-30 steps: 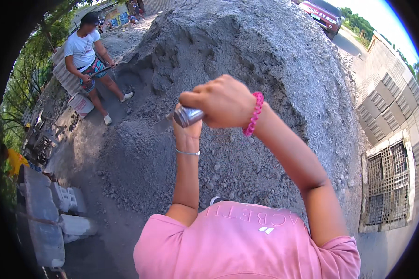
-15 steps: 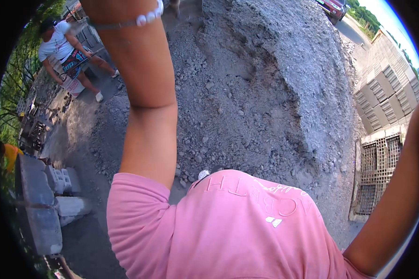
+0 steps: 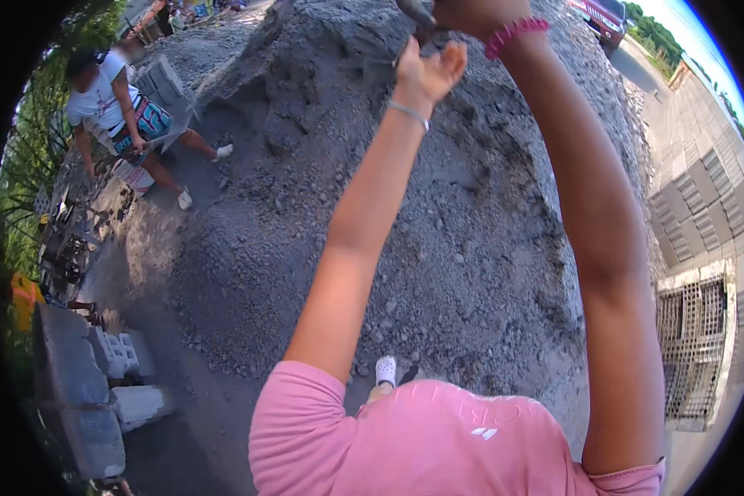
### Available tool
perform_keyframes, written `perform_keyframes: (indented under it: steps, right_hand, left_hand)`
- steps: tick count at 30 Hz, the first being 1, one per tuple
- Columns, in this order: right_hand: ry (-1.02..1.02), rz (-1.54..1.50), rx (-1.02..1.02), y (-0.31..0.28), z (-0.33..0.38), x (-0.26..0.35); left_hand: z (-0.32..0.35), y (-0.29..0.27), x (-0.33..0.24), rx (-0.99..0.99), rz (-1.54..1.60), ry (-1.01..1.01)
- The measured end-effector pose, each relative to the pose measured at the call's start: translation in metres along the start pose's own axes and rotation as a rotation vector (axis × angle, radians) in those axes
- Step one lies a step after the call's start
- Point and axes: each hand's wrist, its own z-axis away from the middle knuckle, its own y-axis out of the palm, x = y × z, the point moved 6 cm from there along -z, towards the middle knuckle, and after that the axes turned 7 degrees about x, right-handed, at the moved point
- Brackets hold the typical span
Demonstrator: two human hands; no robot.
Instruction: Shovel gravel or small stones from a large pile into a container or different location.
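Observation:
My left hand point(image 3: 430, 73) is raised at the top centre, palm turned up, thumb and fingers apart, with a thin silver bracelet at its wrist. Just right of it and above, my right hand point(image 3: 476, 15) wears a pink beaded bracelet and is cut off by the upper edge. Against its fingers is a dark grey curved piece point(image 3: 419, 15), perhaps part of a tool; its kind is hidden. My left fingertips lie close under this piece, and contact cannot be made out. Behind both hands rises a big heap of grey gravelly sand point(image 3: 471, 248).
At the left, a person point(image 3: 107, 99) in a white shirt holds a long-handled tool beside a white sack point(image 3: 132, 175). Concrete blocks point(image 3: 120, 351) stand lower left. At the right are stacked hollow blocks point(image 3: 694, 198) and a framed grid point(image 3: 694, 347). A dark red vehicle point(image 3: 603, 21) is at the far right.
My left arm has swung right and its hand has come into view. My right arm has come in from the right edge toward the top centre. The view has shifted; the other person's tool has moved.

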Motion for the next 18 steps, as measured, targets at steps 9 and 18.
perform_keyframes:
  steps: [9, 18]
  right_hand:
    - [-0.284, -0.041, 0.089, 0.052, -0.030, 0.102]
    - [-0.497, -0.064, 0.150, 0.094, 0.038, 0.156]
  left_hand:
    - [0.067, -0.056, -0.053, 0.055, 0.180, 0.333]
    - [0.122, -0.017, -0.061, 0.025, -0.242, 0.621]
